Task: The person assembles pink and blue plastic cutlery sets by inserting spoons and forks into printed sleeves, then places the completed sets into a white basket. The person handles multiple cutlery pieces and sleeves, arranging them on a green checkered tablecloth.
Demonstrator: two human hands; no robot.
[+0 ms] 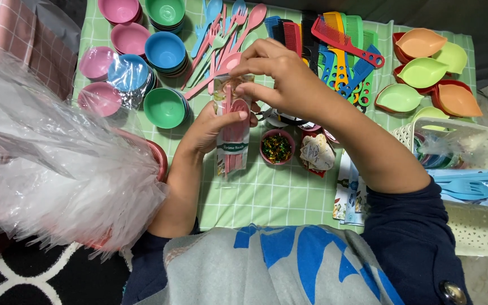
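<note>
My left hand (213,127) grips a clear plastic packet (232,149) that holds pink cutlery, upright above the green checked cloth (261,192). My right hand (280,76) pinches the packet's top edge with its fingers closed. A small pink bowl of coloured bits (277,147) sits just right of the packet. Beside that lies a pile of paper labels (317,152).
Stacked pink, blue and green bowls (165,51) stand at the back left, with loose spoons and forks (221,28) and coloured combs (340,45) behind. Leaf-shaped dishes (425,73) sit at the back right. A white basket (470,147) is at right, crumpled plastic bags (57,164) at left.
</note>
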